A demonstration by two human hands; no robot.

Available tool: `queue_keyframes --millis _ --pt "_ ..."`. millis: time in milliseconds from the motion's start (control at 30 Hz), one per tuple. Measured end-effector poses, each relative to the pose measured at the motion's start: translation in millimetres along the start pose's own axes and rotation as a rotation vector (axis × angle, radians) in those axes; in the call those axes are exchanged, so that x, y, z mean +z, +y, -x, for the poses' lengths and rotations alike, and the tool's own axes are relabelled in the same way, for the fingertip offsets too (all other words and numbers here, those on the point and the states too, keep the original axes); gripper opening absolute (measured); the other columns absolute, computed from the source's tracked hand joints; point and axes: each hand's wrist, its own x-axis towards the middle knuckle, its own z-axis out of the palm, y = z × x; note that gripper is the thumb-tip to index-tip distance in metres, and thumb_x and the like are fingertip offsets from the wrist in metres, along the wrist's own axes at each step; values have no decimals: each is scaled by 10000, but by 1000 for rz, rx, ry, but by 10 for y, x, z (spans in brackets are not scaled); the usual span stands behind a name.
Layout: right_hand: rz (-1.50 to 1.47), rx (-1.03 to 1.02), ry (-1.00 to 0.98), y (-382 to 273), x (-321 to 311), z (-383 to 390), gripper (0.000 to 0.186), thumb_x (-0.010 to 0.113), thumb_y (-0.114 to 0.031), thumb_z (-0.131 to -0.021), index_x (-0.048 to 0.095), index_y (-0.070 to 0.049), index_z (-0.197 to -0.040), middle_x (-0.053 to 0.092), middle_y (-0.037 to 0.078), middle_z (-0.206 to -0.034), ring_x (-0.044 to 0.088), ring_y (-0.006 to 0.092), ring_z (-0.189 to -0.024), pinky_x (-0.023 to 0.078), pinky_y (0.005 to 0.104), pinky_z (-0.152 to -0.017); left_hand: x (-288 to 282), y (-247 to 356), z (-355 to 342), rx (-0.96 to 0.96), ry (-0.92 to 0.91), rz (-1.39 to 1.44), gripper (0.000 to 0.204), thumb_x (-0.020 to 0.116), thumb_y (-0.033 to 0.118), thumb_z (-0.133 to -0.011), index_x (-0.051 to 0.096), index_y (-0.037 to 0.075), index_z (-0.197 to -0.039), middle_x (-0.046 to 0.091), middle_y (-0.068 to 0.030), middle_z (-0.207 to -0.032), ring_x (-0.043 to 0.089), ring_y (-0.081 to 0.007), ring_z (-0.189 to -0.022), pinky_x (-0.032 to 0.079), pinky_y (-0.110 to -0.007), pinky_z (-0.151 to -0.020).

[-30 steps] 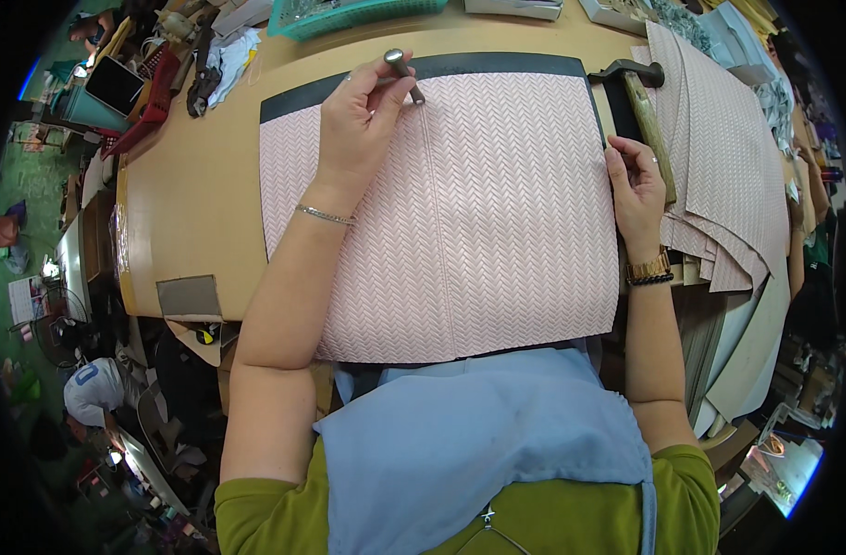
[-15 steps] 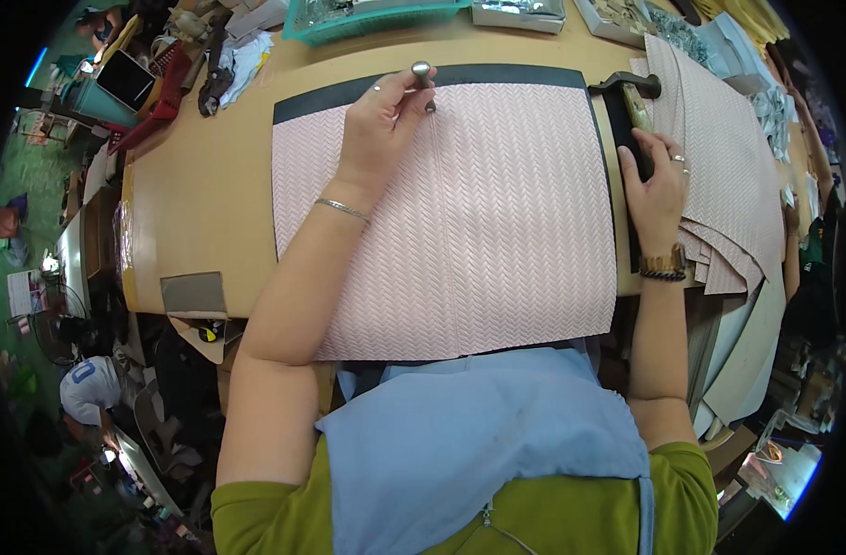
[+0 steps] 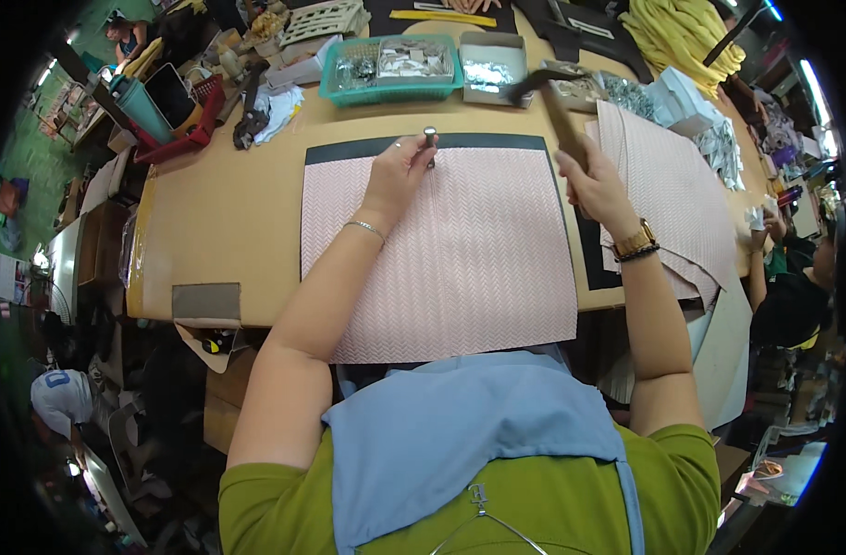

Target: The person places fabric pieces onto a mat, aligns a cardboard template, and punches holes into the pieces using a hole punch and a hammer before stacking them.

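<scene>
A pale pink sheet with a herringbone weave (image 3: 469,268) lies flat on the table in front of me, over a black backing (image 3: 492,141) that shows along its far edge. Near that edge my left hand (image 3: 395,180) pinches a short metal punch (image 3: 429,137), held upright with its lower end at the sheet. My right hand (image 3: 597,190) is closed round the wooden handle of a hammer (image 3: 561,116). The hammer is raised above the right side of the sheet, its dark head up and away from the punch.
More pink woven sheets (image 3: 673,194) are stacked to the right. Beyond the work stand a teal basket (image 3: 390,95) and a white box (image 3: 494,92) of metal parts. A brown patch (image 3: 206,302) lies at the table's near left. A co-worker's hands (image 3: 469,6) show at the far side.
My right hand has taken hold of the hammer and lifted it off the table. My left hand still holds the punch upright on the sheet. The view has shifted, showing more of the far side.
</scene>
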Motion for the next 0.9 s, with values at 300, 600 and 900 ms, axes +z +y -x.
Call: queue_keyframes --millis 300,600,900 --pt "323 -351 -233 -963 313 8 312 608 -237 -1012 531 -28 -1231 679 209 -911 666 366 -828 507 435 -745 12 -53 5 -16 -31 2 195 617 65 -1011 655 -15 -1185 698 -56 -1058 648 -91 -906 572 -253 -812" --pt "374 -234 -246 -698 486 42 361 620 -269 -995 499 -10 -1215 667 259 -887 662 459 -827 509 488 -722 28 -9 -42 -64 -22 -5 183 598 75 -1023 641 -20 -1174 696 -55 -1041 673 -115 -901 579 -285 -778" --pt "486 -165 227 584 -154 609 411 665 -266 -952 581 -36 -1283 689 211 -1067 664 399 -943 518 455 -814 57 -204 -103 -195 403 487 210 519 205 -1065 566 6 -1112 670 -90 -832 685 -159 -742 546 -306 -687"
